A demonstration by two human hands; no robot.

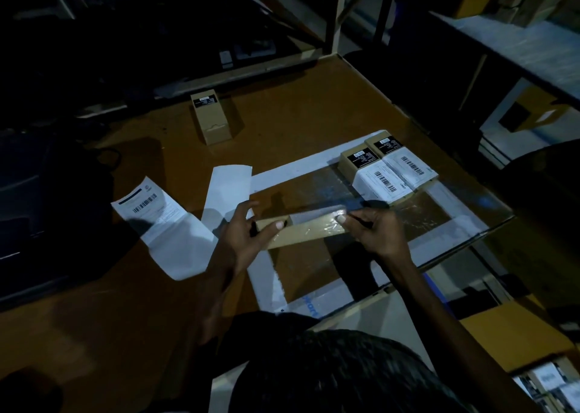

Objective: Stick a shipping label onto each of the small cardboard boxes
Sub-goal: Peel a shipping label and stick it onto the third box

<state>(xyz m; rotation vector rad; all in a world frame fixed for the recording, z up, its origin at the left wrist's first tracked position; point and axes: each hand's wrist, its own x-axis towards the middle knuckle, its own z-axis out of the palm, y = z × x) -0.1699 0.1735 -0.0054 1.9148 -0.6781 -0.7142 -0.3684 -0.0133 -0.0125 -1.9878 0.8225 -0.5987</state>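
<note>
Dim light falls on a brown table [298,105] with pale tape marking out a square in front of the person. Nearest, both hands hold a small cardboard box [298,232] just above that square. The left hand [248,233] grips its left end, thumb laid on the top face and fingers curled behind. The right hand [373,230] pinches the right end, its thumb pressing on the top where a shiny, clear-looking strip lies; whether a label is already on this box I cannot tell, since the top catches glare. To the left of the hands a printed label sheet [147,205] lies flat on its long backing, touching a second blank strip of backing paper [229,186].

Further off, at the far right corner of the taped square, two labelled boxes [389,171] sit side by side, touching, each carrying a white barcode label and a black sticker. Well beyond them, alone near the far edge, stands a bare box [212,117] with only a black sticker.

Judging by this, the step in hand is finishing or checking the held box, about midway through the batch. The next move probably calls for setting it down beside the two done ones if it carries its label, or else peeling the printed label off the sheet at left and smoothing it flat over the top without creases. The far box remains to be done.
</note>
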